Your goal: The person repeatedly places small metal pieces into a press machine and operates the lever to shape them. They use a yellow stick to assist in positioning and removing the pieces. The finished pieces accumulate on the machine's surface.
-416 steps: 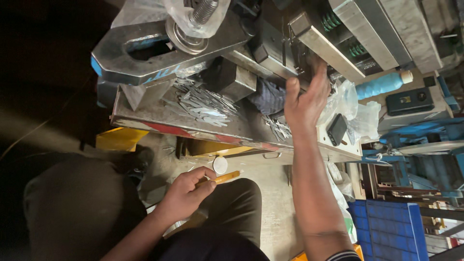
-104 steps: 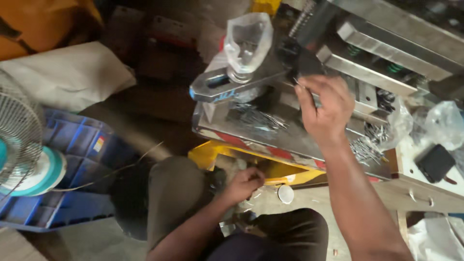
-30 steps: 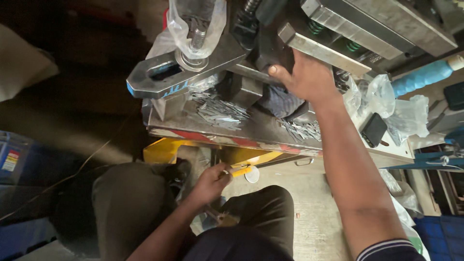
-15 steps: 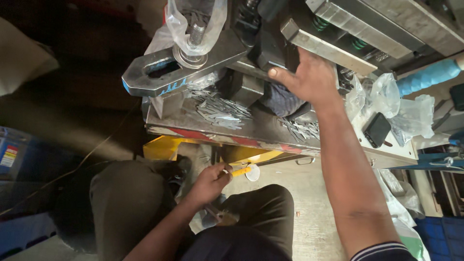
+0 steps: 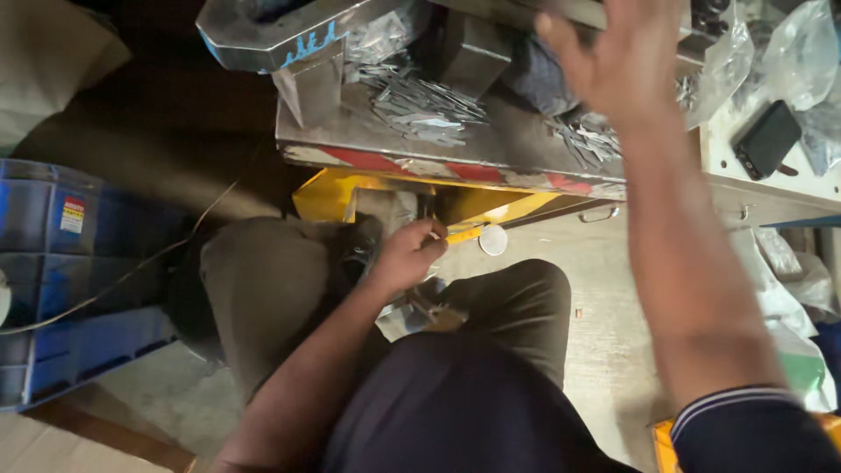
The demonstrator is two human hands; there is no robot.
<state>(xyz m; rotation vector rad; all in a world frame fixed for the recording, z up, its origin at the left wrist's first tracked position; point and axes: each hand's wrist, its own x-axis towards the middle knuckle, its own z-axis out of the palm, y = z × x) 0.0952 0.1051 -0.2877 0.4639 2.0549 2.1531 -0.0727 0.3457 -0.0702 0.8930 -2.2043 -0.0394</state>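
While right hand (image 5: 626, 57) is seen lifted off dark block, fingers spread wide, nothing held; half a second ago it was pressed flat there. Left hand (image 5: 407, 254) kept low between knees, curled narrow around small thin metal piece, exact hold hard to tell. Loose metal strips (image 5: 420, 101) piled on steel machine table (image 5: 394, 144), beside grey block (image 5: 469, 52). Phone (image 5: 766, 140) laid at right. Reach judged shifting toward strip pile.

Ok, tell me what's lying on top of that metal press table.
On the metal table lie two heaps of thin metal strips, one partly under the raised right hand, plus a dark block. The hand and blur hide what lies behind it.
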